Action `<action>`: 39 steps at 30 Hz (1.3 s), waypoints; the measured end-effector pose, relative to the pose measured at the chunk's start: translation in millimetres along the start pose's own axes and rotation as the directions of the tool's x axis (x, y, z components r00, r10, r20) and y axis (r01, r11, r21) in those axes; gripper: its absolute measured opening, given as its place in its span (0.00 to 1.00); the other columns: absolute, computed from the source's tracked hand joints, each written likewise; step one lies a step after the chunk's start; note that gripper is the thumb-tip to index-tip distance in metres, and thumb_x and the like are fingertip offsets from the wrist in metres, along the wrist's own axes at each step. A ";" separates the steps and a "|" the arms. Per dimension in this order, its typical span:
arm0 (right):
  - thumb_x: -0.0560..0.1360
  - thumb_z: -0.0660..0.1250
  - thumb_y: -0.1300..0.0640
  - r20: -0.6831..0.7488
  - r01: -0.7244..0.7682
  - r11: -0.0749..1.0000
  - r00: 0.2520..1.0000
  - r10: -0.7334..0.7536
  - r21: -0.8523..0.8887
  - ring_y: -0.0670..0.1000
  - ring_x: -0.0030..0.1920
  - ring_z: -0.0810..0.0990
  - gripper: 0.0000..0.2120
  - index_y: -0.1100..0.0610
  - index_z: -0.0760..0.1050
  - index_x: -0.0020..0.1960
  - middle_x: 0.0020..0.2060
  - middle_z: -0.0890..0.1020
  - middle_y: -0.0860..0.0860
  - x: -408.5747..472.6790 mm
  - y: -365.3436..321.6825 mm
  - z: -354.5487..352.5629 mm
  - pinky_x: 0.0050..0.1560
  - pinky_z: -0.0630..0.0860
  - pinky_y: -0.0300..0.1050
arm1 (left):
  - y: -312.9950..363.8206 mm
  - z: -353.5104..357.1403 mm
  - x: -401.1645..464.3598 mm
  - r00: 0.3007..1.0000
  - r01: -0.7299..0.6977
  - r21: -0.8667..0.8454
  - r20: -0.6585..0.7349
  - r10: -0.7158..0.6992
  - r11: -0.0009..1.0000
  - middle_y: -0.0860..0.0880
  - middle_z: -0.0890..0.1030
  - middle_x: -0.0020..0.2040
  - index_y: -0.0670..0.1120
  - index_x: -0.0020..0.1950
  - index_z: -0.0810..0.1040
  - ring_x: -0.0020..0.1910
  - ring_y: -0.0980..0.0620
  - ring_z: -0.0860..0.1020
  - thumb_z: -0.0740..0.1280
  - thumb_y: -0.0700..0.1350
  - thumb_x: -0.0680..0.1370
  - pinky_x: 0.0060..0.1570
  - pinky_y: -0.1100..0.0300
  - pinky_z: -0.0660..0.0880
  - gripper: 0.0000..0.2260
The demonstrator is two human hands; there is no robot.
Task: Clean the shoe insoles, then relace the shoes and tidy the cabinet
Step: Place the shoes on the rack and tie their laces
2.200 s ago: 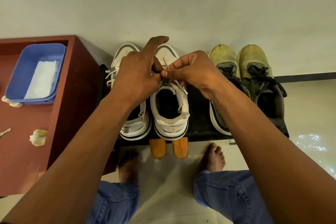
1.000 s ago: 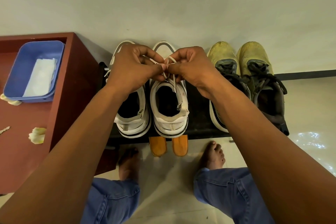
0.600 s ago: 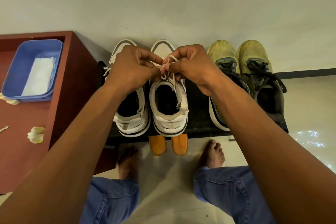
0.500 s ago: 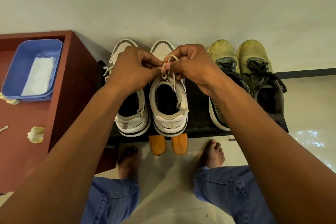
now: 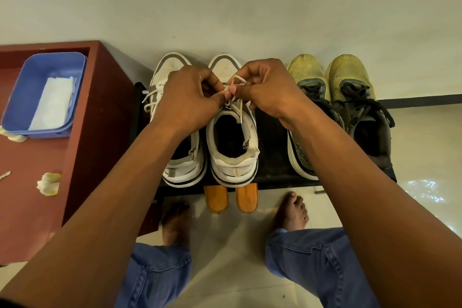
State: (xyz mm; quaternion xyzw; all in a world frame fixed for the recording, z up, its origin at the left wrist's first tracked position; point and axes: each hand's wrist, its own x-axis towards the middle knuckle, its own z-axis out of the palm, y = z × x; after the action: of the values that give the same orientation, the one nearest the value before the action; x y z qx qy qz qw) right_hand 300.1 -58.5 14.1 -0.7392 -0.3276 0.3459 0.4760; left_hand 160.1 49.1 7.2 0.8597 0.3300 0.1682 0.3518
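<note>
Two white sneakers stand side by side on a black shoe rack [image 5: 272,170]. My left hand [image 5: 190,102] and my right hand [image 5: 265,90] meet over the right white sneaker [image 5: 233,155] and pinch its white lace [image 5: 236,94]. A small loop of lace stands up between my fingertips, and one lace end hangs down over the shoe's opening. The left white sneaker [image 5: 172,67] lies partly under my left hand, its lace hanging loose at the side. Two orange insoles [image 5: 231,199] stick out from under the rack's front edge.
A yellow and grey pair of shoes [image 5: 350,97] stands at the rack's right end. A red-brown cabinet [image 5: 95,132] on the left bears a blue tray [image 5: 32,90] with a white cloth [image 5: 53,105] and crumpled tissue [image 5: 48,184]. My bare feet stand on the pale floor.
My left forefinger, stretched out earlier, has curled in. Both hands drew together over the right white sneaker and formed a small loop in its lace.
</note>
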 end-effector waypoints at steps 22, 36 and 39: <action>0.71 0.79 0.61 -0.066 0.034 0.984 0.997 -0.046 -0.177 0.45 0.33 0.85 0.05 0.57 0.83 0.44 0.34 0.87 0.52 7.7 7.3 1.4 0.40 0.81 0.44 | 5.0 11.9 -5.8 0.989 -0.107 0.098 -0.091 0.116 0.989 0.59 0.79 0.35 0.46 0.49 0.82 0.35 0.61 0.79 0.73 0.51 0.78 0.43 0.56 0.80 0.08; 0.72 0.76 0.63 -0.045 0.032 0.991 0.998 -0.038 -0.130 0.44 0.31 0.84 0.05 0.57 0.83 0.46 0.33 0.86 0.53 0.7 0.9 0.7 0.34 0.73 0.36 | 7.9 13.0 -8.5 0.984 -0.141 0.125 -0.093 0.153 0.982 0.53 0.84 0.37 0.47 0.50 0.84 0.36 0.53 0.82 0.67 0.54 0.78 0.46 0.47 0.81 0.12; 0.72 0.76 0.64 -0.019 0.038 0.993 0.999 -0.040 -0.115 0.45 0.31 0.84 0.05 0.59 0.83 0.46 0.33 0.86 0.54 -0.4 -0.6 -1.4 0.31 0.73 0.34 | 7.1 13.6 -8.7 0.981 -0.151 0.139 -0.101 0.165 0.979 0.53 0.84 0.38 0.47 0.50 0.83 0.37 0.51 0.82 0.67 0.53 0.77 0.47 0.46 0.81 0.11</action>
State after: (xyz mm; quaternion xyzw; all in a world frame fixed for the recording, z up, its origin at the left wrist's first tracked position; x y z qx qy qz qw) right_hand 300.9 -59.3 15.2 -0.7625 -0.3561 0.3093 0.4429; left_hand 164.1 32.6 2.4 0.8937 0.2900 0.2214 0.2611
